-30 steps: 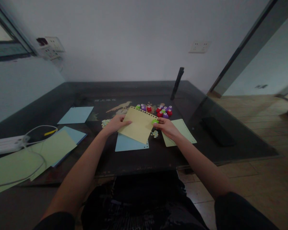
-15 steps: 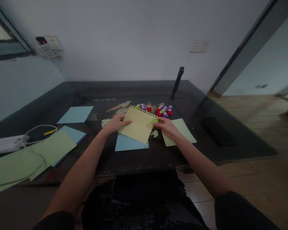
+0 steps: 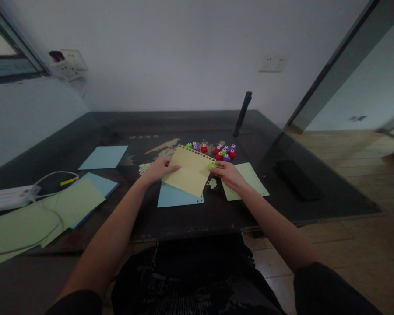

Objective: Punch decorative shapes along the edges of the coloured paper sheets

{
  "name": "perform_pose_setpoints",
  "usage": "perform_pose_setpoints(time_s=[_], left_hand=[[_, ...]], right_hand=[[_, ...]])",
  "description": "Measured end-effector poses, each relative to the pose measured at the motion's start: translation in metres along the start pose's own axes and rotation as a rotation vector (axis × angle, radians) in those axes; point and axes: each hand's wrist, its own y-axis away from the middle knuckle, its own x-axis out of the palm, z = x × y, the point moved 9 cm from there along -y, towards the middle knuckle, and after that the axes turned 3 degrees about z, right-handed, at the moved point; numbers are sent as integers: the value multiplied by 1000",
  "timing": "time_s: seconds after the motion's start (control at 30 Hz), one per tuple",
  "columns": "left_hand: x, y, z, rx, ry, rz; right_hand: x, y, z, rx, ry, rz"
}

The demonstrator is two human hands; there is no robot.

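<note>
A yellow sheet (image 3: 191, 170) with a row of punched holes along its top edge is tilted over a blue sheet (image 3: 177, 195). My left hand (image 3: 159, 169) pinches its left edge, thumb on top. At its right edge, my right hand (image 3: 229, 173) holds a small green punch (image 3: 212, 166) against the paper. Small punched paper bits (image 3: 212, 183) lie just below the punch, and another pile (image 3: 144, 168) is beside my left hand. Several red, purple and green punches (image 3: 225, 152) stand behind the sheet. Under my right wrist lies a pale green sheet (image 3: 249, 177).
A blue sheet (image 3: 104, 157) lies at the back left. Green sheets (image 3: 72, 203), a white power strip (image 3: 9, 197) and a cable are at the left. On the right are a black flat object (image 3: 297, 179) and an upright dark stick (image 3: 242, 114).
</note>
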Motion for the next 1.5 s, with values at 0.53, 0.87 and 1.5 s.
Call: perform_pose_setpoints(time_s=[0.53,0.87,1.5], left_hand=[[0,1,-2,-16,-37,-9],[1,1,1,-20,-20,5],[2,-1,3,-9,-57,14]], right_hand=[[-5,-2,0,-31,0,-32],[-5,0,1,-13,31,-54],[-7,-1,1,-31,112,-48]])
